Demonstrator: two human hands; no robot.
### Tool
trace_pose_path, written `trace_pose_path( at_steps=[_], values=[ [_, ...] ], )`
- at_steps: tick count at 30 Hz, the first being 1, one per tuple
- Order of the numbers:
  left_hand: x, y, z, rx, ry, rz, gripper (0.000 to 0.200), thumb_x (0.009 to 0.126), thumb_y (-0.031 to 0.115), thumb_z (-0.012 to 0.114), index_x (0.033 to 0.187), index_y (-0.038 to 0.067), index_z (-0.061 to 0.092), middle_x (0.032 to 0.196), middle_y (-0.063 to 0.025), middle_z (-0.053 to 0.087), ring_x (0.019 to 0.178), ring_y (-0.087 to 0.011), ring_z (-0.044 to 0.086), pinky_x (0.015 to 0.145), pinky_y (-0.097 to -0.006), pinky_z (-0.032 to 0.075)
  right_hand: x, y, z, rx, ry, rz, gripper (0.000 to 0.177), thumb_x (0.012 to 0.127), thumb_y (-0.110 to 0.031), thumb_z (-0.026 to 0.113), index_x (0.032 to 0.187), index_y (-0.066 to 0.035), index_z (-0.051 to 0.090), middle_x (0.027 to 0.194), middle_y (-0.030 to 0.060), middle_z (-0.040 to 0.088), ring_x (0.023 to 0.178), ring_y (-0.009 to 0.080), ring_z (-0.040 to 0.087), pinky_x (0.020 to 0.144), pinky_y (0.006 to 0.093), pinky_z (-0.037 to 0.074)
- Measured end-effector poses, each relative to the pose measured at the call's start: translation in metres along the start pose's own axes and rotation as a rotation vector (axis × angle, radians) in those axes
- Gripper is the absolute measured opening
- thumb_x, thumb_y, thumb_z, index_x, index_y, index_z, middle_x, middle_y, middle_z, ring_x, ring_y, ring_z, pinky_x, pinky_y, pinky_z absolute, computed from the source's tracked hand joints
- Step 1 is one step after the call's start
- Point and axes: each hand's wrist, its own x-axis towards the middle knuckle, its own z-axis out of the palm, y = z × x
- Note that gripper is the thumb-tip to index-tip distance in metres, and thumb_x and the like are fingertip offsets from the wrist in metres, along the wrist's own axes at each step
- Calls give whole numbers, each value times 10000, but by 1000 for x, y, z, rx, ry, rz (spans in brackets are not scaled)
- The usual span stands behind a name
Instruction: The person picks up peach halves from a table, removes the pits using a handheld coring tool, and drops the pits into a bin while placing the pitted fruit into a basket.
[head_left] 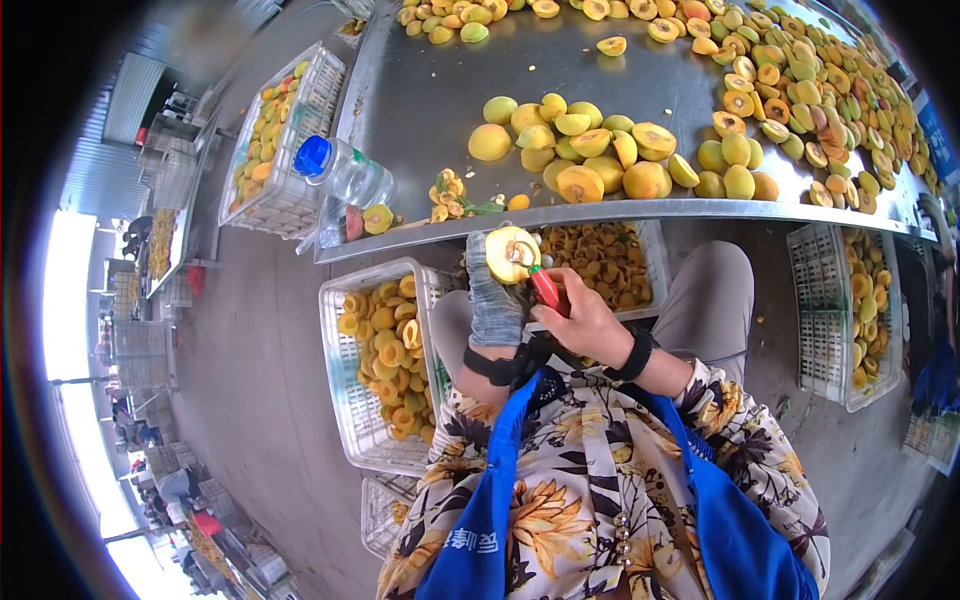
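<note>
My left hand (pixel 492 302), in a grey knit glove, grips a yellow peach half (pixel 498 252) with its cut face up and the brown pit hollow showing. My right hand (pixel 590 318), bare, is closed round the red handle of a pitting tool (pixel 545 288). Its curved metal tip sits in the hollow of the fruit. Both hands are just in front of the metal table's edge (pixel 600 212), above a crate of peach pieces (pixel 600 265). Behind them on the table lies a group of peach halves (pixel 580 183), beside a small heap of pits (pixel 447 193).
A clear bottle with a blue cap (pixel 358 178) lies at the table's left corner. White crates of peaches stand at my left knee (pixel 335 400), farther left (pixel 290 200) and on the right (pixel 822 330). More halves (pixel 820 90) are piled across the table's right side.
</note>
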Motion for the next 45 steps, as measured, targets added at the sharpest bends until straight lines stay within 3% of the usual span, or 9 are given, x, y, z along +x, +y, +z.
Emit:
trace_pose_path(
  at_steps=[5,8,9,16,21,28,34,41,45],
  values=[
    [5,3,-16,-99,-55,-77,452,867,455,474,1019,33,530,833,-111,606,763,-232,606,660,-386,525,-10,15,-7,-204,5,-102,346,815,-179,588,1071,0,440,764,235,578,715,395,579,616,424,453],
    [4,-9,-13,-28,-30,27,397,883,401,474,1017,31,530,858,-104,602,767,-225,605,653,-368,530,-15,16,-6,-197,-1,-116,342,819,-175,581,1070,3,432,718,238,571,674,400,579,589,433,449],
    [4,-10,-16,-35,-25,-1,389,871,401,475,1023,51,548,932,-104,604,828,-251,591,730,-390,505,-17,15,-6,-201,2,-113,342,819,-175,581,1070,3,432,718,238,571,674,400,579,589,433,449],
    [2,-21,-13,-39,25,-35,383,881,386,493,1050,46,536,965,-110,598,851,-238,586,765,-370,501,-22,16,-4,-276,-4,-58,278,815,-142,573,955,7,385,630,242,544,615,419,557,533,463,426],
    [-4,-29,-8,153,-81,203,386,887,366,508,1095,42,521,985,-111,596,871,-201,587,784,-316,494,-29,17,-3,-301,52,-69,274,799,-103,567,935,12,359,631,249,541,621,430,548,533,478,413],
    [-12,-28,3,89,-86,89,366,880,343,532,1098,50,523,985,-107,594,858,-197,593,766,-309,503,-31,13,-3,-284,79,-75,257,788,-71,549,940,19,363,626,250,538,617,432,544,541,482,416],
    [-12,-37,3,271,-55,347,373,866,331,548,1087,30,545,946,-107,602,812,-210,606,696,-316,530,-33,12,-5,-294,2,19,227,772,-48,526,930,40,390,651,265,550,634,437,552,560,477,430],
    [3,-11,-7,227,-312,-305,349,858,279,549,1076,7,531,915,-166,620,757,-238,626,669,-320,534,-33,25,-14,-342,-175,119,264,751,-70,556,974,21,448,722,241,570,701,414,568,611,415,454],
    [-1,-14,-5,208,-228,-128,340,865,292,555,1049,6,552,912,-143,622,755,-214,620,673,-307,531,-32,28,-18,-215,-193,147,266,763,-120,597,959,6,470,732,206,578,684,359,585,618,379,457]
  ],
)
